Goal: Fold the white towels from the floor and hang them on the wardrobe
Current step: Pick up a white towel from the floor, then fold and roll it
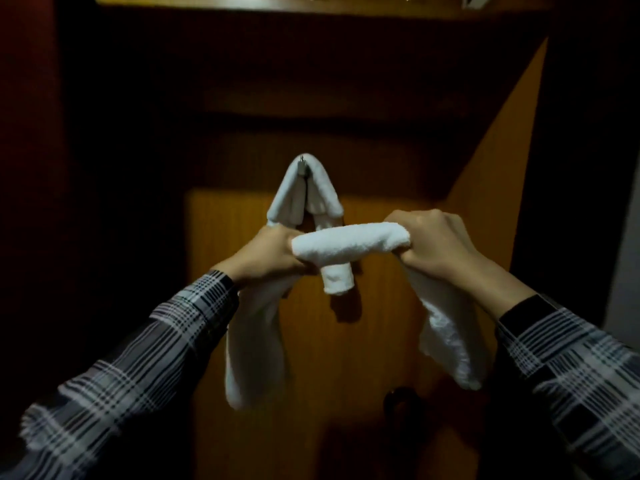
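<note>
1. Towel point(346, 244), white and rolled, stretches between both hands in front of the orange wardrobe point(491, 209).
2. Left hand point(266, 254) has its fingers clenched round one end; right hand point(436, 244) grips the other.
3. Loose ends hang below each wrist.
4. A second white towel point(304, 192) drapes over a hook point(302, 166) just above.

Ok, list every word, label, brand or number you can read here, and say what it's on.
None can be read.
Held towel: plain white, no tag or print showing.
Hung towel on the hook: plain white, no label showing.
Wardrobe: bare wood, no sign or sticker.
Sleeves: plaid only, no logo.
Top edge of the view: too dark and cropped to tell.
</note>
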A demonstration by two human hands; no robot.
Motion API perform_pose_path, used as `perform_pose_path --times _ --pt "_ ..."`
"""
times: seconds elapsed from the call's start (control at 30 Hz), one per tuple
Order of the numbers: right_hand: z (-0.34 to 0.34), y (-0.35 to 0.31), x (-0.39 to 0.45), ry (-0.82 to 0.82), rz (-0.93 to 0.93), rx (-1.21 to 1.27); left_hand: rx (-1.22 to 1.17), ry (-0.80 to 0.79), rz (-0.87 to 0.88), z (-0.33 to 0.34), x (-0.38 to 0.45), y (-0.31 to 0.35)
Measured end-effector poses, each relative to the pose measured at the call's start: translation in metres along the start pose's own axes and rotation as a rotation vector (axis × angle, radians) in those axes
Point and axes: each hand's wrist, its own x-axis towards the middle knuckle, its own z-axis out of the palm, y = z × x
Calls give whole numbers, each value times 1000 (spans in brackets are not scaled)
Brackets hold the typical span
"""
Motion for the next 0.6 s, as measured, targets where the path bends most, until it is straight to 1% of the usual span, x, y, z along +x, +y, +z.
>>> perform_pose_path --times 0.1,0.2,0.27,0.33,0.4,0.47,0.53,0.6 --pt "1 5 38 109 -50 -73 167 171 32 -30 34 -7" --pt "0 5 80 247 -109 -129 315 388 60 -62 64 -9" --pt "-4 5 111 303 -138 -160 364 529 108 -83 84 -11" --pt "-7 7 143 350 -143 -184 382 610 133 -101 107 -15" --pt "-4 9 172 357 -123 -198 391 630 113 -112 130 -22" --pt "6 10 196 309 -77 -198 421 623 64 -119 153 -29" --pt "20 8 214 256 -50 -178 443 586 -10 -120 174 -42" --pt "38 8 226 217 -24 -147 413 527 -87 -115 190 -57"
